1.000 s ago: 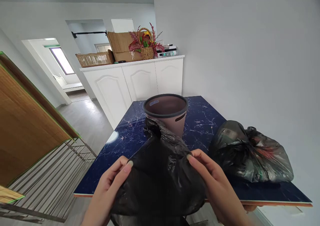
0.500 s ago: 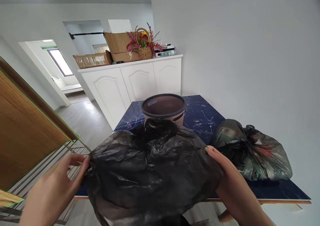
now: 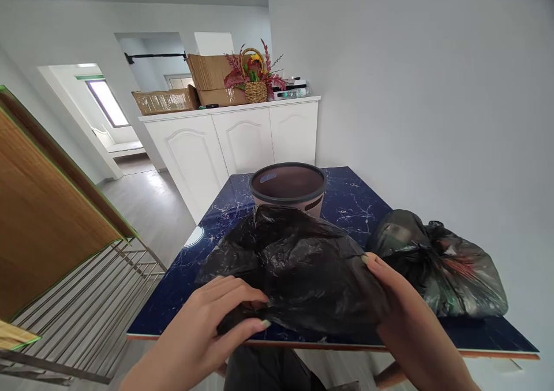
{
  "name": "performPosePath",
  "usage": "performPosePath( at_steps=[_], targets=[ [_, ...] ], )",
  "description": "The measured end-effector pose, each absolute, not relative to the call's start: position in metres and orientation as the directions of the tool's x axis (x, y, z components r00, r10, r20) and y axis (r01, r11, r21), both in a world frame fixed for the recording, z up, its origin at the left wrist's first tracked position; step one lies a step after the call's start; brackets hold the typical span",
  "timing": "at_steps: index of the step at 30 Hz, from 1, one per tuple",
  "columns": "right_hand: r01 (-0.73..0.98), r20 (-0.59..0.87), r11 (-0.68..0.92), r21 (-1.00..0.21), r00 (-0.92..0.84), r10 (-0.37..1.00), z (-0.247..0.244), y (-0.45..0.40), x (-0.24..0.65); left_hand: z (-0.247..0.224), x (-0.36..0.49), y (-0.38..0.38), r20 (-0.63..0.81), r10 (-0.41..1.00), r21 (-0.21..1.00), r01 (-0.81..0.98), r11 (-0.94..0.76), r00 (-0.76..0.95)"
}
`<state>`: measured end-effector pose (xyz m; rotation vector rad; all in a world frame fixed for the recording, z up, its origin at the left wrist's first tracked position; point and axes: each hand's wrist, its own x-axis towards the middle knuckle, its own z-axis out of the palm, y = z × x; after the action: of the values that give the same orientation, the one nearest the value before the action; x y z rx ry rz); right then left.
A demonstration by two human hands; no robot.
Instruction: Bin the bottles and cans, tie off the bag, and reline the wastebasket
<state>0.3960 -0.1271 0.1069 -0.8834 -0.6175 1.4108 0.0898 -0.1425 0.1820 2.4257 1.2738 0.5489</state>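
A thin black plastic garbage bag (image 3: 303, 264) spreads loosely over the near part of the table, in front of a brown trash can (image 3: 285, 184) with a dark rim. My left hand (image 3: 216, 316) is at the bag's near left edge, thumb and fingers curled around its film. At the bag's right side, my right hand (image 3: 393, 287) pinches the plastic between thumb and fingers; part of that hand is behind the film. The bag's far end rests against the front of the can and hides its lower part.
A tied, filled dark garbage bag (image 3: 441, 264) sits on the table's right side by the wall. The blue marbled table (image 3: 182, 298) has its near edge before me. At left stands a metal rack (image 3: 86, 316); behind, a white cabinet (image 3: 246, 137) carries boxes and a flower basket (image 3: 255, 90).
My left hand has moved right and inward, bringing the bag's left edge with it. The bag is less spread out and lies lower. My right hand keeps its hold on the right side.
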Motion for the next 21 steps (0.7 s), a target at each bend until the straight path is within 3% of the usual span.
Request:
performPosePath(
  at_steps=[5, 11, 17, 21],
  targets=[
    [-0.595, -0.254, -0.145, -0.791, 0.102, 0.962, 0.101, -0.127, 0.399, 0.18, 0.095, -0.142, 0.114, 0.858, 0.62, 0.639, -0.455, 0.5],
    [-0.597, -0.265, -0.156, -0.787, 0.099, 0.959, 0.099, -0.13, 0.391, 0.162, 0.123, -0.148, 0.058, 0.823, 0.575, 0.655, -0.491, 0.565],
    [-0.579, -0.202, -0.122, -0.806, 0.077, 0.976, 0.105, -0.131, 0.393, 0.145, 0.135, -0.14, 0.106, 0.746, 0.497, 0.615, -0.613, 0.658],
    [-0.562, -0.211, -0.116, -0.819, 0.107, 0.972, 0.109, -0.13, 0.404, 0.146, 0.129, -0.135, 0.151, 0.8, 0.602, 0.588, -0.54, 0.58]
  ],
)
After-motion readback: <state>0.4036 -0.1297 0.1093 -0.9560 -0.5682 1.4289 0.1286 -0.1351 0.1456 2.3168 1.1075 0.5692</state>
